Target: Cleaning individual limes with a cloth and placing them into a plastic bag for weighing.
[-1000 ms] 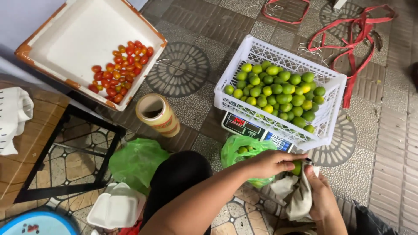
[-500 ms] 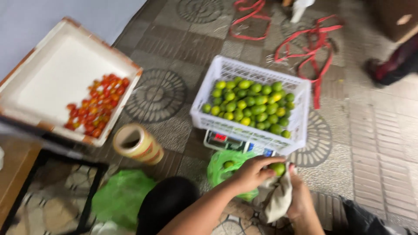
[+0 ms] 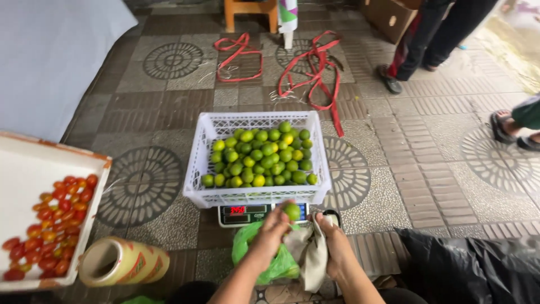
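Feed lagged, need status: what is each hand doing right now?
Left hand: closed on a green lime.
Right hand: closed on a beige cloth.

You see a white lattice crate (image 3: 256,197) of green limes (image 3: 261,155), a few yellowish. One green lime (image 3: 292,211) sits over a bright green bag (image 3: 281,264) and beige cloth (image 3: 312,256). Red tomatoes (image 3: 48,225) fill a white box (image 3: 34,174). Red straps (image 3: 315,67) cross the grey floor (image 3: 422,163), patterned with concentric circles.
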